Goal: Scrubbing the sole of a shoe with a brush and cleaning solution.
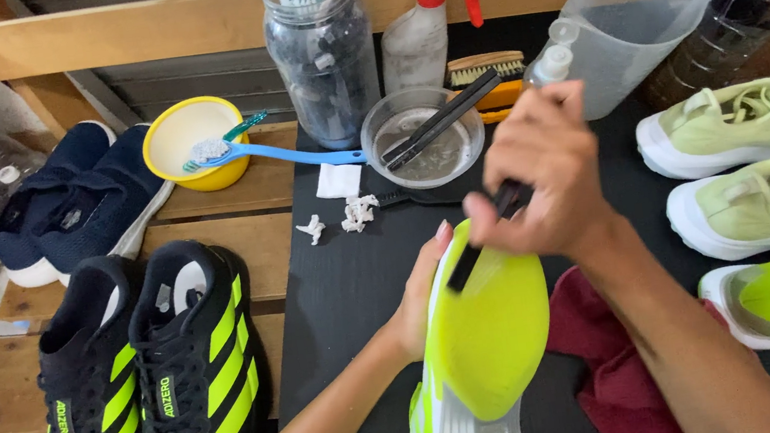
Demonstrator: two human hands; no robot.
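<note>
Seven shoes (487, 331); two bowls (185, 138); one jug (631, 25).

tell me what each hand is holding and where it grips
The left hand holds the neon yellow shoe sole-up by its side edge. The right hand grips a dark brush by its handle, against the sole.

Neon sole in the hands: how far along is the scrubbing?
In hand: the left hand holds the neon-soled shoe sole-up while the right hand works a black brush at its toe end. The sole's visible part looks clean. The black pair and the pale green pair sit aside; their state is unclear.
</note>
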